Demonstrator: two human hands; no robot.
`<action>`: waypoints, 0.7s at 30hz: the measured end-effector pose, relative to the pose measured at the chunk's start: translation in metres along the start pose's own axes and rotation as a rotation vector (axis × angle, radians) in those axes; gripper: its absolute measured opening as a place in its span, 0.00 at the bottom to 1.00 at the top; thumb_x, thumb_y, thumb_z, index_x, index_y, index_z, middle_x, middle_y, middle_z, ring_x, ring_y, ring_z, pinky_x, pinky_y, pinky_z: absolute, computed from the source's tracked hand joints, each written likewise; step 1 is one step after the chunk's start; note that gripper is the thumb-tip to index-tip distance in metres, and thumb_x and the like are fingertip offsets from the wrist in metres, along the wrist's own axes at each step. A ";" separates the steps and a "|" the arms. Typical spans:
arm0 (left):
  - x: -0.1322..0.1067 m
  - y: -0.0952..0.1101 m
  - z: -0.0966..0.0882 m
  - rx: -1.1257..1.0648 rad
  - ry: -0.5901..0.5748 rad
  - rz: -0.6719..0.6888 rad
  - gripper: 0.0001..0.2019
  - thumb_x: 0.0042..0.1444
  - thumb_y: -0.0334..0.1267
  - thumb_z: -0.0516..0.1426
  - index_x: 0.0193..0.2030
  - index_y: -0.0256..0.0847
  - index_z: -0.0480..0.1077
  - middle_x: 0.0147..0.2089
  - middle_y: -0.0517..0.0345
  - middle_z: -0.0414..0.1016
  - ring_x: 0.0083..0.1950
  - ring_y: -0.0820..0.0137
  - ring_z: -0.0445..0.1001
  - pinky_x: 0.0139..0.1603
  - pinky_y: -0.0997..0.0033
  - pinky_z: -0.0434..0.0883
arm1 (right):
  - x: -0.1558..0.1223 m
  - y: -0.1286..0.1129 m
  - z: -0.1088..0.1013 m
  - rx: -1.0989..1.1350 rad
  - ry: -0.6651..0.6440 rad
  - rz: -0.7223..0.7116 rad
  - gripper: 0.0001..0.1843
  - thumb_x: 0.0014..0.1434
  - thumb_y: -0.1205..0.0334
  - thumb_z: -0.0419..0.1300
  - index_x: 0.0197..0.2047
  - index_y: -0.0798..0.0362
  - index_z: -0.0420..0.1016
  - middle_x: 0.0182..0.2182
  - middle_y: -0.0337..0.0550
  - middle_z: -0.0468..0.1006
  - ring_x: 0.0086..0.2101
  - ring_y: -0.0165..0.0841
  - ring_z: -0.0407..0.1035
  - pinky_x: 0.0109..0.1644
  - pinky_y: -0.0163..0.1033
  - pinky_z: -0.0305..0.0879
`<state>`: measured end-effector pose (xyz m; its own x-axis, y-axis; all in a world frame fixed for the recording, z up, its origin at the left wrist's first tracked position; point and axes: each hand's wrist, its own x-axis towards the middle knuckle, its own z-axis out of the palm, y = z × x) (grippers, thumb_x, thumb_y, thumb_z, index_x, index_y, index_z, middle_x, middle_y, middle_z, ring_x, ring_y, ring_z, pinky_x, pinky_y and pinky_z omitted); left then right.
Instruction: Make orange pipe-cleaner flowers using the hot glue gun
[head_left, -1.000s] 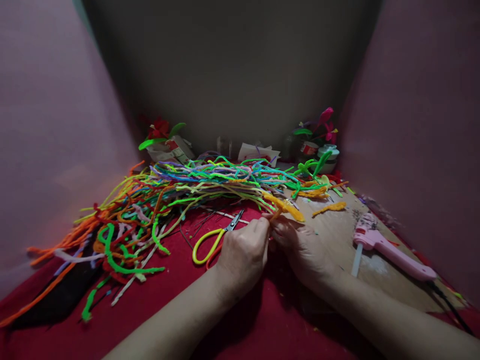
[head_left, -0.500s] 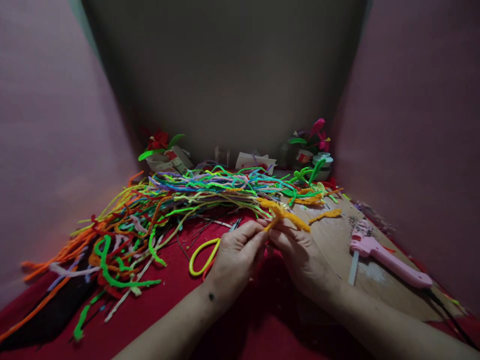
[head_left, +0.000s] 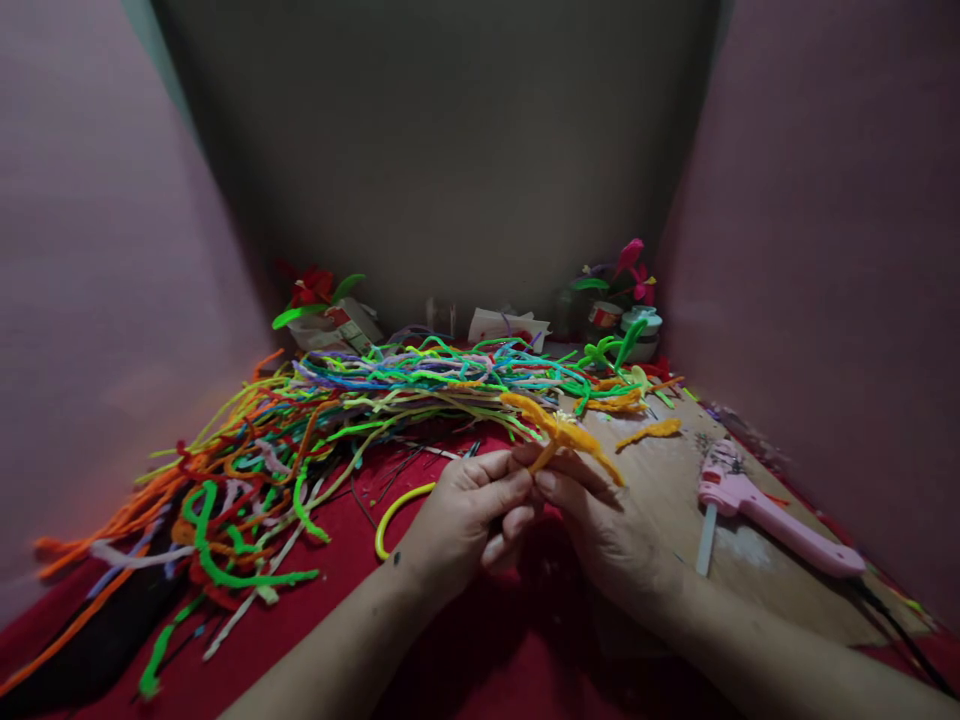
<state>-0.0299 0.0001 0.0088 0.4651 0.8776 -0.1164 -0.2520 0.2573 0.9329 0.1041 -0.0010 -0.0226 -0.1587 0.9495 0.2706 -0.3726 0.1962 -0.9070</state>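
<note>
Between my two hands is an orange pipe-cleaner flower point(head_left: 562, 432) with a pale yellow tuft at its centre and long petals spread out. My left hand point(head_left: 484, 505) pinches it low down with thumb and fingers. Close beside it, my right hand point(head_left: 600, 515) grips the flower's base, thumb near the left fingertips. The fingers hide the base itself. Partly covered by my left hand are yellow-handled scissors point(head_left: 386, 520) on the red cloth point(head_left: 345, 630). A loose orange petal point(head_left: 649, 433) lies on the brown board point(head_left: 652, 480) to the right.
A big heap of coloured pipe cleaners point(head_left: 420, 375) stretches across the back and left. On the board rests a pink glue gun point(head_left: 780, 520) with its cord trailing right. Finished-looking red point(head_left: 313, 285) and pink flowers point(head_left: 634, 262) stand at the back near jars and boxes.
The orange flower has tilted and its petals show more broadly. My left hand has shifted slightly down and covers more of the scissors. Both hands stay on the flower.
</note>
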 end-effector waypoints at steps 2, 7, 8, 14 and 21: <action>-0.001 -0.002 0.001 0.180 0.066 0.096 0.08 0.56 0.40 0.53 0.39 0.38 0.68 0.16 0.70 0.56 0.14 0.83 0.48 0.14 0.82 0.48 | 0.000 -0.001 0.000 -0.046 0.025 -0.033 0.10 0.55 0.62 0.59 0.41 0.46 0.77 0.38 0.39 0.78 0.42 0.35 0.69 0.50 0.44 0.64; -0.001 -0.014 0.001 0.644 0.236 0.439 0.07 0.55 0.38 0.52 0.32 0.40 0.69 0.20 0.65 0.61 0.21 0.78 0.58 0.23 0.78 0.58 | 0.000 -0.002 -0.002 -0.117 0.039 -0.084 0.10 0.56 0.61 0.58 0.42 0.43 0.76 0.40 0.37 0.78 0.44 0.35 0.69 0.51 0.42 0.63; -0.001 -0.016 0.001 0.683 0.257 0.475 0.07 0.55 0.37 0.52 0.29 0.40 0.68 0.19 0.64 0.61 0.21 0.77 0.59 0.24 0.77 0.59 | 0.000 -0.001 -0.003 -0.122 0.041 -0.088 0.11 0.56 0.61 0.58 0.43 0.43 0.76 0.41 0.37 0.78 0.45 0.36 0.68 0.51 0.42 0.63; 0.001 -0.010 0.004 0.398 0.208 0.248 0.10 0.53 0.39 0.55 0.24 0.38 0.64 0.18 0.66 0.61 0.16 0.80 0.58 0.17 0.80 0.56 | 0.001 0.003 -0.004 -0.128 0.018 -0.093 0.10 0.57 0.60 0.58 0.42 0.46 0.76 0.37 0.38 0.78 0.39 0.35 0.70 0.48 0.41 0.65; 0.005 -0.005 -0.006 0.022 -0.073 -0.033 0.12 0.53 0.43 0.55 0.26 0.36 0.63 0.15 0.68 0.61 0.10 0.85 0.49 0.12 0.82 0.49 | 0.002 -0.003 0.000 -0.029 -0.029 -0.042 0.08 0.57 0.60 0.57 0.39 0.47 0.76 0.28 0.38 0.77 0.34 0.35 0.70 0.46 0.45 0.64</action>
<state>-0.0312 0.0059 0.0012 0.5339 0.8366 -0.1224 -0.2176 0.2758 0.9362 0.1042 0.0007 -0.0195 -0.1700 0.9329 0.3175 -0.3527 0.2433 -0.9036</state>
